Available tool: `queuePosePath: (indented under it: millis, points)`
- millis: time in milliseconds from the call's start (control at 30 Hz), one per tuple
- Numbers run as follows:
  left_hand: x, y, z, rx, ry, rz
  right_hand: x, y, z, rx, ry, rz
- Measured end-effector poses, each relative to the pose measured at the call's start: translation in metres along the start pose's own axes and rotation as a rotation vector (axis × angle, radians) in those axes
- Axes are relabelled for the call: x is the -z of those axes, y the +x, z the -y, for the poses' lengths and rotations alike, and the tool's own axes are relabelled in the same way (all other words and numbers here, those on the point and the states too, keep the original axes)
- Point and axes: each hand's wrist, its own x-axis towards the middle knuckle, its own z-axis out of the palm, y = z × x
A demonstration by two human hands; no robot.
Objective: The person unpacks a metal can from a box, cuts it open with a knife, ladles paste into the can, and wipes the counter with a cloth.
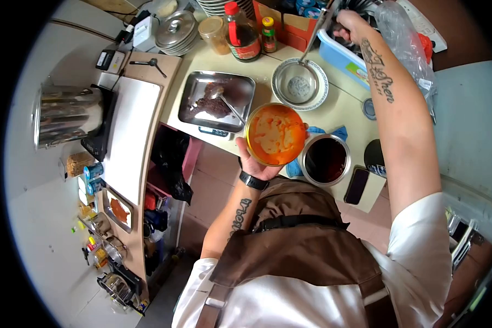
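While the left hand grasps an orange-smeared bowl by the worktop's front edge, the right hand, fingers curled, is at a blue bin further back; its hold I cannot tell.

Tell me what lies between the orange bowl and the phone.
In the head view, a pot of dark liquid lies between the orange bowl and the phone, with blue cloth showing at its edge.

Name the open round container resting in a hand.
The orange-smeared bowl, in the left hand; the patterned-rim bowl and the steel-rimmed pot of dark liquid are unheld.
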Motion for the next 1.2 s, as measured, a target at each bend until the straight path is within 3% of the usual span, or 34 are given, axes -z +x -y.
queuePosePath:
  millis: [33,100,200,300,333,367,433,467,500,567,633,700,833,900,967,1100,1200]
  points:
    - [0.003,-0.006,0.000,0.013,0.054,0.010,0.001,0.006,0.008,-0.028,-0.070,0.096]
    - [0.010,-0.019,0.002,0.039,0.066,-0.005,-0.013,-0.029,0.019,-0.083,-0.009,0.078]
    - [0.025,-0.044,0.007,0.016,0.134,-0.063,-0.042,-0.023,0.003,0.033,-0.077,-0.081]
    - [0.046,-0.081,0.014,0.026,0.134,-0.163,-0.035,0.017,-0.003,0.126,-0.295,0.014]
    - [0.061,-0.093,0.017,0.016,0.127,-0.201,-0.041,0.001,-0.004,0.336,-0.647,-0.226]
    - [0.068,-0.099,0.016,0.019,0.114,-0.203,-0.046,0.015,-0.015,0.441,-0.748,-0.288]
    - [0.084,-0.109,0.015,0.027,0.088,-0.208,-0.042,0.009,-0.008,0.382,-0.746,-0.204]
    - [0.102,-0.122,0.017,0.041,0.038,-0.232,-0.037,-0.023,0.024,0.088,-0.867,0.003]
    - [0.107,-0.122,0.015,0.049,0.024,-0.225,-0.039,0.003,-0.002,0.311,-0.756,-0.268]
    - [0.117,-0.122,0.010,0.064,-0.002,-0.210,-0.029,-0.037,0.003,0.331,-0.692,-0.444]
    - [0.130,-0.131,0.010,0.088,-0.026,-0.283,-0.013,-0.066,-0.019,0.950,-0.454,-0.477]
    - [0.143,-0.131,0.011,0.130,-0.036,-0.360,-0.016,-0.139,-0.036,0.741,-0.090,-0.183]
    - [0.175,-0.111,0.015,0.263,-0.001,-0.443,-0.005,-0.219,-0.107,0.498,-0.062,0.060]
    - [0.172,-0.096,0.022,0.234,0.104,-0.556,-0.002,-0.244,-0.141,0.475,-0.102,0.091]
    - [0.177,-0.083,0.026,0.190,0.100,-0.552,0.002,-0.270,-0.165,0.279,-0.045,0.087]
    - [0.187,-0.069,0.032,0.033,0.160,-0.642,0.008,-0.303,-0.198,0.172,-0.011,0.080]
    - [0.182,-0.070,0.026,0.056,0.244,-0.728,0.015,-0.314,-0.217,0.130,-0.007,0.071]
